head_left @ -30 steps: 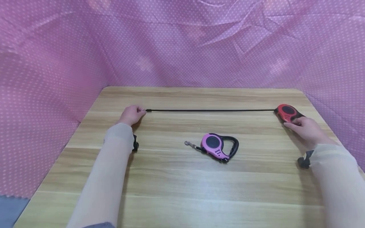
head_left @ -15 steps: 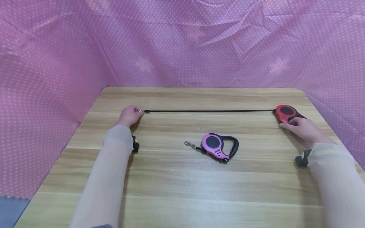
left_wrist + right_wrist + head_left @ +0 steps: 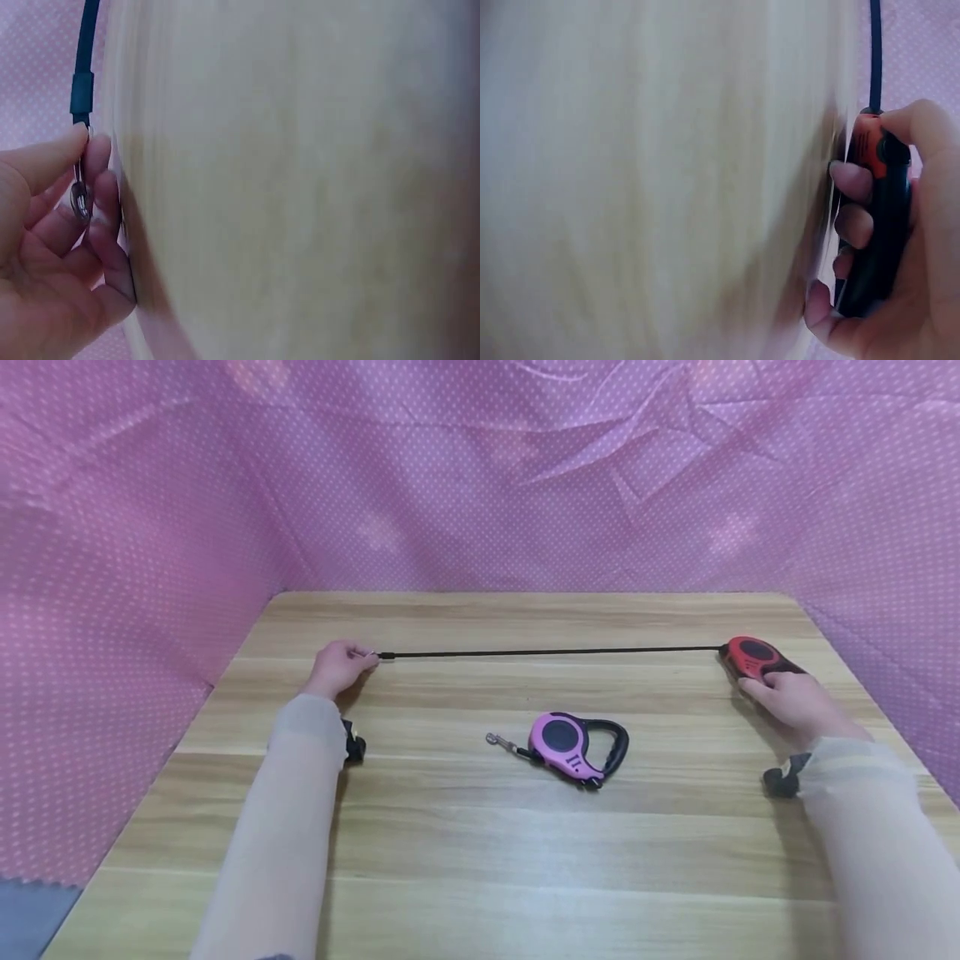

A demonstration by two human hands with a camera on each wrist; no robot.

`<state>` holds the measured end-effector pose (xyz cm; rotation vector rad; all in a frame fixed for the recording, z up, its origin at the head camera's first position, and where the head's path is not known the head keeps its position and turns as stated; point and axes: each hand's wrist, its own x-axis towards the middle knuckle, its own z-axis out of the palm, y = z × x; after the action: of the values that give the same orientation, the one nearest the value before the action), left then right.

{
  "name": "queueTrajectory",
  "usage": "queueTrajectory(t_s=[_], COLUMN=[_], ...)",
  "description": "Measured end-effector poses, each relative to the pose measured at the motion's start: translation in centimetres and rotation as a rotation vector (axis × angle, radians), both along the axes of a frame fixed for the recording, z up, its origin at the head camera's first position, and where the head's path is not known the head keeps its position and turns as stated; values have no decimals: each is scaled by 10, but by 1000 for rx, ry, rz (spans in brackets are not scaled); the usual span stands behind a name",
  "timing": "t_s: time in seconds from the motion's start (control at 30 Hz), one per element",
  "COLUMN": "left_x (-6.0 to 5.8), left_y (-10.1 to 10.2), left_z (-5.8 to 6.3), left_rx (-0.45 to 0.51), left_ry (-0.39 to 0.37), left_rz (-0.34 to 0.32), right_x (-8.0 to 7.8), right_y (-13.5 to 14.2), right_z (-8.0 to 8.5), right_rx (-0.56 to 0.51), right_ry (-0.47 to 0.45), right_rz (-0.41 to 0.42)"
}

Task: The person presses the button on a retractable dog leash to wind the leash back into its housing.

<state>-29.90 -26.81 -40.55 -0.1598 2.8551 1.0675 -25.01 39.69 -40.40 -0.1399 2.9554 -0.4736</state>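
Observation:
A red and black retractable dog leash (image 3: 752, 653) is at the right of the table, its black cord (image 3: 555, 652) stretched straight across to the left. My right hand (image 3: 806, 703) grips its black handle (image 3: 889, 232), fingers curled round it and thumb near the red part. At the cord's other end, my left hand (image 3: 337, 668) pinches the metal snap hook (image 3: 80, 199) between thumb and fingers, just past the black sleeve (image 3: 81, 93). Between the hands and nearer to me lies a second leash (image 3: 562, 742), pink and black, its snap hook (image 3: 499, 740) pointing left.
The wood-grain table (image 3: 480, 860) has a far edge against a pink dotted cloth (image 3: 480, 485), which also hangs at both sides. A black wrist camera (image 3: 354, 745) sits at the left cuff, another camera (image 3: 783, 778) at the right.
My left hand has shifted slightly left and toward me with the hook. My right hand has drifted a little left on the handle. The pink leash stays where it was.

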Motion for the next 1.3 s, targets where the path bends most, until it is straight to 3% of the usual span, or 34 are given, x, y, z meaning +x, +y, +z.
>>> queueTrajectory(t_s=[0.23, 0.43, 0.8, 1.0, 1.3], left_x=[-2, 0, -1, -2, -2], left_y=[-5, -6, -3, -4, -2], left_z=[-1, 3, 2, 0, 1], left_rx=[40, 46, 22, 4, 29], left_ry=[10, -14, -16, -9, -8], left_rz=[-30, -10, 3, 10, 13], right_x=[1, 1, 8, 12, 15], right_y=[1, 1, 0, -5, -10], right_z=[-3, -3, -3, -2, 0], right_rx=[0, 8, -80, -116, -156], right_ry=[94, 127, 196, 256, 251], right_rz=[3, 4, -170, -232, -268])
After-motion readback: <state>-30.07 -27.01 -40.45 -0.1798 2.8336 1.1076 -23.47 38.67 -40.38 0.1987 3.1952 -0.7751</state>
